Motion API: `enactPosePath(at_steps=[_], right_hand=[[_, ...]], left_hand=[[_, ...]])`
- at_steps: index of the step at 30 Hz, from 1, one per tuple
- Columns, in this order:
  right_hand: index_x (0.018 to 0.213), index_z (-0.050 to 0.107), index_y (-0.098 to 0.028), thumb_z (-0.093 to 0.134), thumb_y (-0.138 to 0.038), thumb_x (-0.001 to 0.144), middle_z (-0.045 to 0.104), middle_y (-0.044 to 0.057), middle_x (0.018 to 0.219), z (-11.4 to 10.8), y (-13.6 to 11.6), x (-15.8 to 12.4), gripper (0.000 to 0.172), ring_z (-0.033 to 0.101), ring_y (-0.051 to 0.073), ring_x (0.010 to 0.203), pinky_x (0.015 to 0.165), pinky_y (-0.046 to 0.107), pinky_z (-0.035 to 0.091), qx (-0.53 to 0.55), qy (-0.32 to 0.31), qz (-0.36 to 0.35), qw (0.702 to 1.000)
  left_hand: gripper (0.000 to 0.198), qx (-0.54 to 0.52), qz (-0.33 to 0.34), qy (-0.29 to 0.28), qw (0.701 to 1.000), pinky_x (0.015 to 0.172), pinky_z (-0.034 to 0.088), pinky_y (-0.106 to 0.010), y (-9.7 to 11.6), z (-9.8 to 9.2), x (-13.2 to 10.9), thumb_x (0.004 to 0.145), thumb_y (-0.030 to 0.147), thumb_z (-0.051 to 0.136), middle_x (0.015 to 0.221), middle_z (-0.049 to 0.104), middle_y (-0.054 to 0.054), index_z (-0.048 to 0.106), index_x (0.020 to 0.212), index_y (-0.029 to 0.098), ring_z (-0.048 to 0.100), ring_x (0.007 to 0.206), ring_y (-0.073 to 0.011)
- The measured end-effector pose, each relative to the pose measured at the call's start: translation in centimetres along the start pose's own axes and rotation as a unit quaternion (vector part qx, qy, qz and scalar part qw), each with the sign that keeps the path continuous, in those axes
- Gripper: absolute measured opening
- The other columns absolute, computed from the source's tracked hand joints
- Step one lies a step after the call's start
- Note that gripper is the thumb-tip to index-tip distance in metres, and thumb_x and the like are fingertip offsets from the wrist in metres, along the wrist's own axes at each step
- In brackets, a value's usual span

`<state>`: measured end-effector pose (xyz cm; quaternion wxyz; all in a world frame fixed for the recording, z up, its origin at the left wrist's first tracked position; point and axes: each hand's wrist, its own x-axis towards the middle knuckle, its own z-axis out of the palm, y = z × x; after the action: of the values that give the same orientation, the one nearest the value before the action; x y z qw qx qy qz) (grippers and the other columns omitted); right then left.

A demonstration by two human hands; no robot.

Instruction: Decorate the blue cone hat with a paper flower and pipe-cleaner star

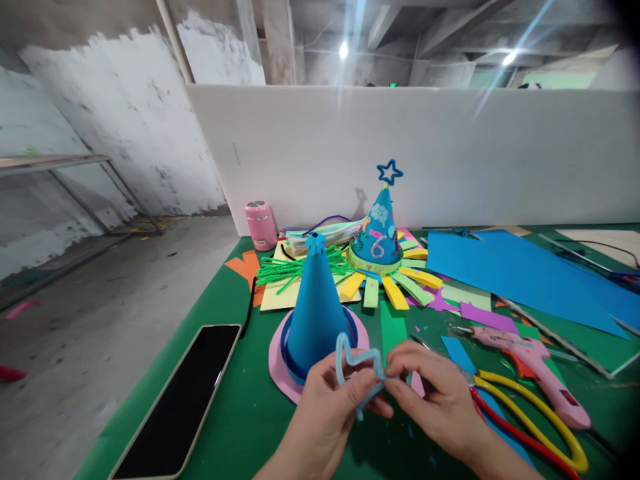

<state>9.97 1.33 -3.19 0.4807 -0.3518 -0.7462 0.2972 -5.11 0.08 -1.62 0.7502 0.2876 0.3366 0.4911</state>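
Observation:
Between my two hands is a light blue pipe cleaner [342,357], bent into zigzag corners. My left hand [336,400] pinches its lower part between thumb and fingers. With thumb and fingertips, my right hand [430,383] grips the same pipe cleaner at its right side. Just behind them stands a plain blue paper cone [316,300] with a snipped top, set on a pink round brim [277,360]. Farther back is a decorated blue party hat [375,233] with a 6 on it, a dark blue star [389,173] on top and yellow and green paper strips around its base.
A phone [183,400] lies at the left. Green pipe cleaners [280,270] and a pink jar [261,225] are behind the cone. On the right are scissors [537,407] with red and yellow handles, a pink glue gun [540,367] and blue sheets [500,267].

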Motion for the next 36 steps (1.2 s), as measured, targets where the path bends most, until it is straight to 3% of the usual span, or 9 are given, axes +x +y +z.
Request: enactPosePath(at_steps=[5,10,18,30,36], right_hand=[[0.071,0.052,-0.019,0.052,-0.016,0.076,0.054,-0.001,0.060,0.1,-0.3,0.1,0.006,0.051,0.011,0.053,0.049,0.021,0.042,0.005,0.012,0.112,0.994],[0.073,0.056,-0.018,0.052,-0.017,0.076,0.056,0.000,0.064,0.2,-0.4,0.3,0.004,0.051,0.011,0.056,0.051,0.020,0.043,-0.002,0.018,0.120,0.993],[0.089,0.062,-0.022,0.060,-0.013,0.072,0.059,-0.001,0.072,-0.2,0.2,0.3,0.019,0.053,0.010,0.061,0.056,0.019,0.045,0.030,-0.001,0.061,0.998],[0.085,0.068,-0.025,0.064,-0.016,0.071,0.063,0.001,0.072,-0.6,0.5,0.4,0.018,0.059,0.013,0.066,0.060,0.023,0.047,0.080,-0.028,0.018,0.996],[0.087,0.067,-0.026,0.065,-0.015,0.069,0.064,0.003,0.075,-0.9,0.6,0.3,0.021,0.060,0.014,0.066,0.058,0.024,0.048,0.036,-0.036,-0.025,0.998]], left_hand=[[0.019,0.001,0.010,0.015,1.000,0.065,0.045,-0.029,0.5,0.4,-0.2,0.068,0.023,0.064,0.077,0.061,-0.004,0.057,0.083,0.014,0.060,0.064,-0.0152],[0.015,0.040,-0.015,0.047,0.998,0.060,0.042,-0.026,0.2,0.5,-0.1,0.067,0.016,0.064,0.071,0.058,0.001,0.052,0.076,0.015,0.058,0.054,-0.0114],[0.008,0.035,-0.038,0.006,0.999,0.052,0.032,-0.019,-0.1,-0.3,0.2,0.071,0.015,0.059,0.046,0.055,0.001,0.054,0.065,0.013,0.048,0.047,-0.0071],[0.014,0.038,-0.056,-0.005,0.998,0.042,0.019,-0.019,0.0,-0.5,0.2,0.063,0.017,0.068,0.057,0.050,0.002,0.056,0.060,0.010,0.034,0.042,-0.0013],[0.013,0.046,-0.061,-0.022,0.997,0.042,0.015,-0.020,0.2,-0.6,0.1,0.065,0.017,0.066,0.056,0.050,0.002,0.056,0.062,0.010,0.033,0.041,-0.0008]])
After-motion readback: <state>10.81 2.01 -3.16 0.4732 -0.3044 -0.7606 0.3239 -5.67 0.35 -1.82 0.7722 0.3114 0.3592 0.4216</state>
